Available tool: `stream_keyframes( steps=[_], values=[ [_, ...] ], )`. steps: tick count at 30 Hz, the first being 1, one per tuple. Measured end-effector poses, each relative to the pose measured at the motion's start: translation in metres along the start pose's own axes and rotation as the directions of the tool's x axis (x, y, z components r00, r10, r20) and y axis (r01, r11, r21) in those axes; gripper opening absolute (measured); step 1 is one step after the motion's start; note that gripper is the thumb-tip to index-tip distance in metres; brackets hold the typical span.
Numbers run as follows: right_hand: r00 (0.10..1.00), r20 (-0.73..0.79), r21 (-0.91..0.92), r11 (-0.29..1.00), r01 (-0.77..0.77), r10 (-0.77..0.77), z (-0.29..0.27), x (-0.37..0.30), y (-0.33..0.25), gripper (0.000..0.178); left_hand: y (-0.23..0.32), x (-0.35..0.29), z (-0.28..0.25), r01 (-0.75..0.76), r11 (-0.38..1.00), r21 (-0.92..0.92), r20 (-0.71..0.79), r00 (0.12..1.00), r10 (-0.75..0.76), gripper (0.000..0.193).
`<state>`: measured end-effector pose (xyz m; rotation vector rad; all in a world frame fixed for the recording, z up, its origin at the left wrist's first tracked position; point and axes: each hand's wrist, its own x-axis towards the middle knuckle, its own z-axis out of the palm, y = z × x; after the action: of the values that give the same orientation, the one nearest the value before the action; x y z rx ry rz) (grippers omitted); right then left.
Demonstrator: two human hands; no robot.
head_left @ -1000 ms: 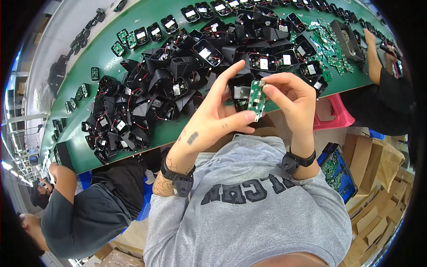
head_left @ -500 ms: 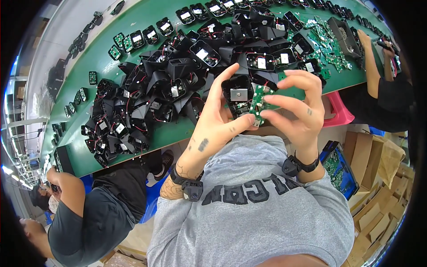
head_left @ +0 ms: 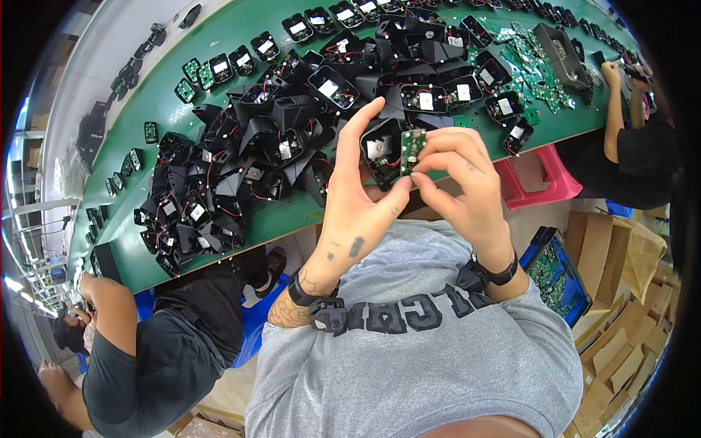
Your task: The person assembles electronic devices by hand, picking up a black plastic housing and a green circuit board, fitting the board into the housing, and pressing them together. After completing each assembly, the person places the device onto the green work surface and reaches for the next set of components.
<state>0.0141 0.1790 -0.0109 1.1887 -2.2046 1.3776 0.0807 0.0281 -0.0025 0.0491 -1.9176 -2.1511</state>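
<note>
My left hand (head_left: pixel 356 208) holds a black plastic housing (head_left: pixel 379 169) from below and the left, its index finger stretched up along the side and its thumb reaching across the near edge. Inside the housing sit a silvery square part and some wiring. Upright at the housing's right side is a small green circuit board (head_left: pixel 413 148), pinched by the fingertips of my right hand (head_left: pixel 465 175). My left thumb tip comes close to the board's lower end; whether it touches cannot be told. The right hand's other fingers are curled behind the board.
Many black housings with red wires (head_left: pixel 281 109) are heaped on the green table (head_left: pixel 146 241). Loose green boards (head_left: pixel 522 66) and a grey bin (head_left: pixel 558 58) lie at the far right. A pink stool (head_left: pixel 540 179) stands right; co-workers sit at both sides.
My right hand has moved left and closed its fingers more tightly around the circuit board. The board has turned more upright beside the housing. A small housing now shows at the table's right edge.
</note>
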Motion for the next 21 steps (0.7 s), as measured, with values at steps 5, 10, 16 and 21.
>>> stream_keyframes(
  steps=[5,10,16,21],
  values=[
    [0.973,0.202,0.172,0.974,-0.149,0.114,0.0,-0.002,0.008,0.013,-0.012,0.001,-0.007,-0.003,0.966,0.257,-0.033,0.999,0.012,0.073],
    [0.909,0.285,0.365,0.843,-0.396,0.304,-0.008,-0.01,0.014,0.006,-0.019,-0.003,-0.004,-0.008,0.955,0.296,-0.056,0.998,0.026,0.062],
    [0.951,0.237,0.497,0.816,-0.295,0.199,-0.003,-0.012,0.032,0.017,-0.021,0.001,-0.002,0.061,0.997,0.038,-0.054,0.997,-0.059,0.062],
    [0.983,0.17,0.447,0.884,-0.138,0.067,0.002,-0.012,0.037,0.021,-0.019,0.0,-0.003,0.169,0.983,-0.069,-0.03,0.985,-0.171,0.063]
  ],
)
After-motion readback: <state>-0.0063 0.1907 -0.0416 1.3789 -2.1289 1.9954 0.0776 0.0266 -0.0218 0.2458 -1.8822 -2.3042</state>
